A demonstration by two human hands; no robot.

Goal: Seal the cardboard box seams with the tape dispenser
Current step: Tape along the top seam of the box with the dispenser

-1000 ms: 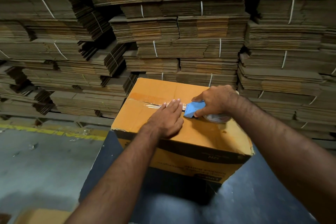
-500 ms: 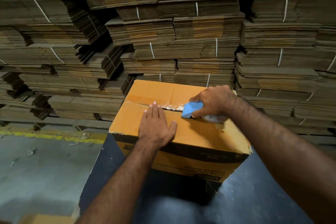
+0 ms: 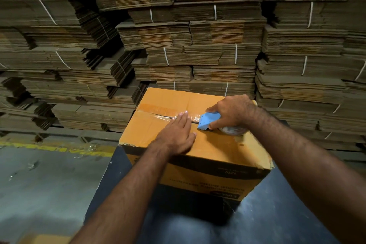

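One cardboard box sits on a dark table, with shiny tape along its top seam. The right hand curls its fingers around the blue tape dispenser, which rests on the box top at the seam. The left hand lies flat beside it, fingers straight, pressing the tape down. Behind the box, piles of flat cardboard rise high. A yellow line crosses the grey floor.
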